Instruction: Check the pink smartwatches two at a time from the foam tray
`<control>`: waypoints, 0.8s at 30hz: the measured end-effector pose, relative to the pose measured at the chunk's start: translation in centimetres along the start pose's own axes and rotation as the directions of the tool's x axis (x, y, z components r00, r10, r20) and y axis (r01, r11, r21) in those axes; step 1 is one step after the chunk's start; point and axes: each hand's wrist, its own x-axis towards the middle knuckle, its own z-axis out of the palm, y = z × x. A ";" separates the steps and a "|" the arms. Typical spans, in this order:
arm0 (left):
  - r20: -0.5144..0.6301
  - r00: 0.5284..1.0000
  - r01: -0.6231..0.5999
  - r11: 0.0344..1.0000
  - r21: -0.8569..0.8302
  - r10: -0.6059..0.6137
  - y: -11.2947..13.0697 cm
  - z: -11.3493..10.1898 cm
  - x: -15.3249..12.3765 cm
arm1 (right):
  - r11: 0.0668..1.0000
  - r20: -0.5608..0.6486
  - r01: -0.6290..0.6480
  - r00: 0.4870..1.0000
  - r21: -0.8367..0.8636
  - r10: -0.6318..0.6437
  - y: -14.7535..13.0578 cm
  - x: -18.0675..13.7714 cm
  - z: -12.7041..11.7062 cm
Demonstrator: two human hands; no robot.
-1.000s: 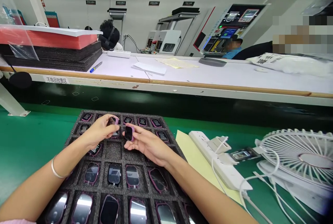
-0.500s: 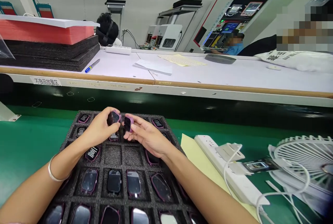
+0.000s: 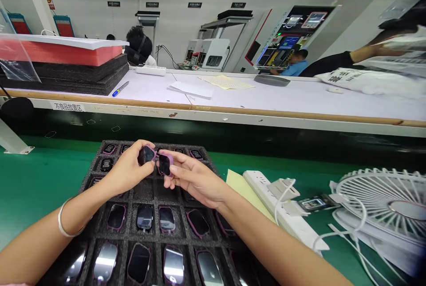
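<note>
A black foam tray (image 3: 100, 175) lies on the green mat, its pockets filled with several small purple-rimmed screen units (image 3: 145, 217). My left hand (image 3: 124, 173) is closed on one purple unit (image 3: 146, 154), held above the tray's far rows. My right hand (image 3: 191, 177) pinches a second purple unit (image 3: 164, 164) right beside the first; the two units nearly touch. A silver bangle (image 3: 63, 226) circles my left wrist.
A white power strip (image 3: 286, 215) with plugs and cables lies right of the tray, on a yellow sheet (image 3: 241, 186). A white fan (image 3: 382, 206) lies at the far right. Behind runs a white bench (image 3: 266, 99) with foam stacks (image 3: 73, 71), papers and seated people.
Both hands have drawn the two purple units closer together above the tray, and the view has shifted slightly. Each hand keeps its unit.
</note>
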 end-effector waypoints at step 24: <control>-0.089 0.994 0.050 0.992 -0.117 -0.060 -2.6 2.6 -2.0 | 0.988 0.083 0.006 0.996 0.153 -0.019 3.9 0.2 -0.8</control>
